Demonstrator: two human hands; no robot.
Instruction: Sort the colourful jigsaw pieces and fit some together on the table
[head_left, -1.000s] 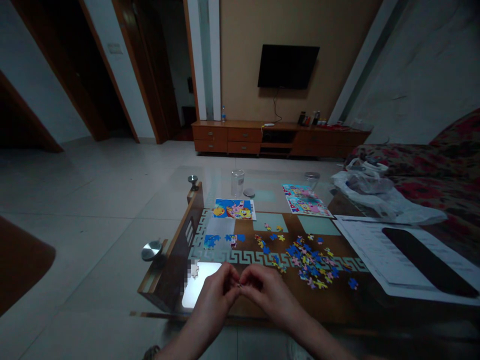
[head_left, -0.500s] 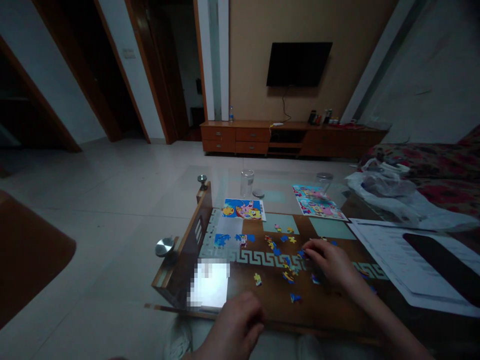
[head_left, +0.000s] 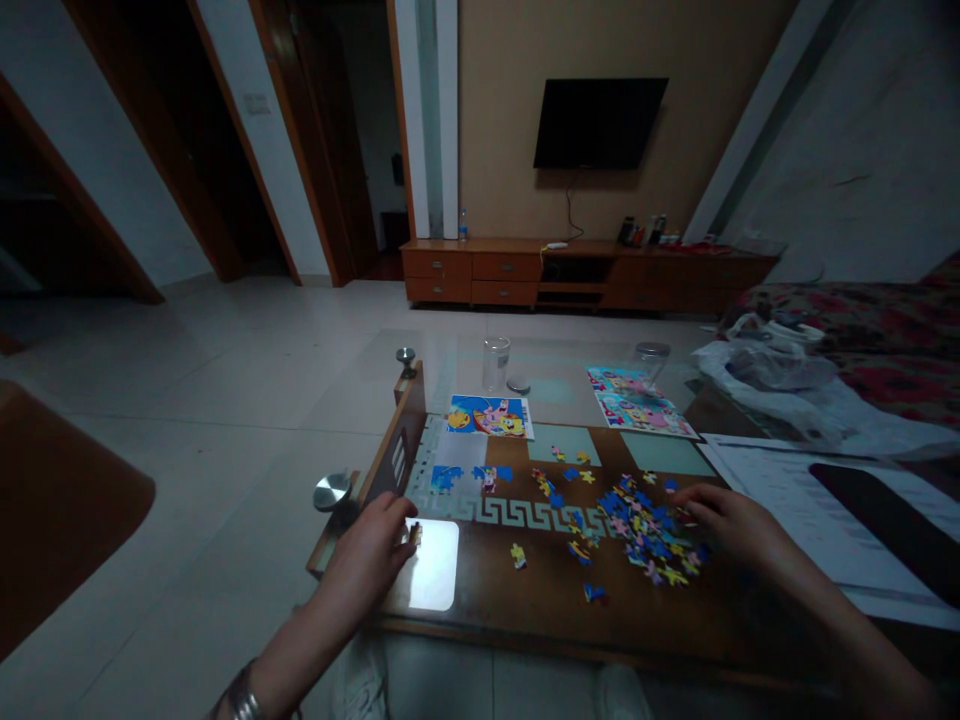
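Note:
My left hand (head_left: 371, 545) is over the table's left end, thumb and forefinger closed on a small jigsaw piece (head_left: 415, 534). At the right edge of a pile of jigsaw pieces (head_left: 645, 525) is my right hand (head_left: 720, 512), its fingertips pinched together; whether a piece is between them I cannot make out. Several loose pieces lie left of the pile, among them a yellow piece (head_left: 518, 555) and a blue piece (head_left: 594, 594). Joined blue pieces (head_left: 448, 477) lie farther left, below a cartoon picture card (head_left: 491, 418).
Beneath the left hand is a bright white rounded rectangle (head_left: 435, 575) on the table (head_left: 525, 610). Glass jars (head_left: 496, 365) and more picture sheets (head_left: 646, 412) are at the back. Papers (head_left: 739, 475), a black flat object (head_left: 877, 520) and a plastic bag (head_left: 787, 385) lie to the right.
My left hand has moved left and forward from the front edge onto the bright rectangle. My right hand has shifted right, off the pile it was covering, so more of the pieces show.

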